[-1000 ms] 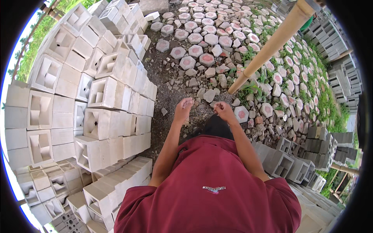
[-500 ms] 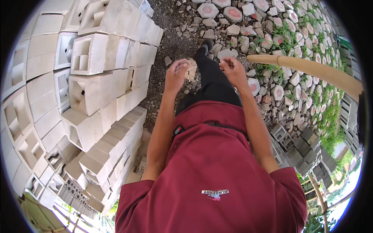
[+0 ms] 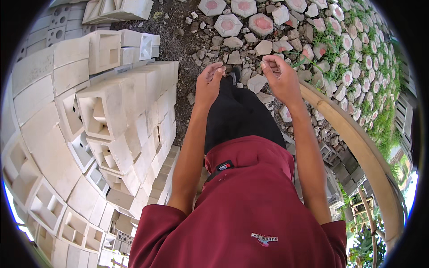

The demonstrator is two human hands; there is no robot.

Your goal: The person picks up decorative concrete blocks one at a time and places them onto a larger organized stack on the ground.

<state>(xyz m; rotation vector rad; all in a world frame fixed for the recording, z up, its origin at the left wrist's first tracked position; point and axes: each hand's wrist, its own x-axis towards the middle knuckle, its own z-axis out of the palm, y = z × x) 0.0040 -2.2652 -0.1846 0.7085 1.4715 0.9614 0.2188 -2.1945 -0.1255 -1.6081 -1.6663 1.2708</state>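
My left hand (image 3: 209, 85) is raised in front of my body, its fingers loosely bent and the thumb apart from the palm; nothing shows in it. At about the same height, my right hand (image 3: 282, 80) is half curled with the thumb lifted, also holding nothing that I can see. Close by its wrist, a thick bamboo pole (image 3: 353, 125) slants across the right side, its near end partly hidden by my forearm. Left of my left hand rises a tall stack of pale hollow ventilation blocks (image 3: 107, 107), apart from my fingers.
Stony dark soil (image 3: 172, 40) runs along the stack. Ahead and right lie many hexagonal paving blocks (image 3: 260, 24) with reddish centres, among rubble and weeds (image 3: 326, 67). Grey blocks (image 3: 351, 167) are piled at the right. One dark shoe (image 3: 234, 75) shows between my hands.
The block stack and bamboo pole have shifted in view as I move forward along the path. The pole now lies lower, next to my right forearm. Both hands stay raised, the right one slightly more spread.
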